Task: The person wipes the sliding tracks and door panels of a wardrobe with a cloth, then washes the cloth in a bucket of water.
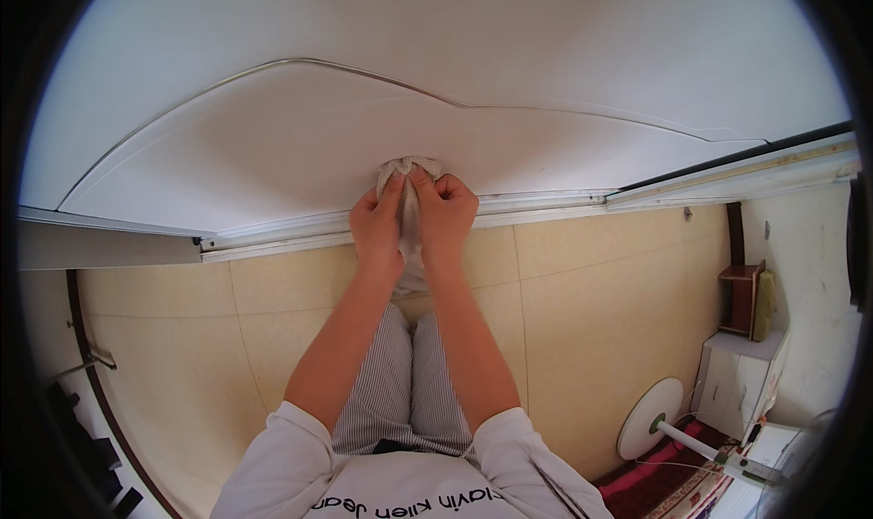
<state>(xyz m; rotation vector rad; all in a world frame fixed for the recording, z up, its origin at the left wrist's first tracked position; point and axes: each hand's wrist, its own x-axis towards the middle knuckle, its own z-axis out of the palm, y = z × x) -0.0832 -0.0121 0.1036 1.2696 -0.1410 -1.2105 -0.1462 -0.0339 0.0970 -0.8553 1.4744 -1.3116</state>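
Note:
Both my hands are raised together in front of a large white panel (509, 151) with a thin curved metallic line across it. Between them is a pale, ribbed cloth (406, 165), bunched at the top and hanging down between my wrists. My left hand (376, 225) pinches it from the left, thumb on top. My right hand (442, 212) grips it from the right, its thumb close beside the left one. The fingers behind the cloth are partly hidden. Whether the cloth touches the panel, I cannot tell.
A white rail (536, 212) runs along the panel's near edge, above beige floor tiles (600, 310). At the lower right, a standing fan's round white base (650, 417) is by a red rug (655, 483). A white cabinet (738, 374) bears a brown box (741, 299).

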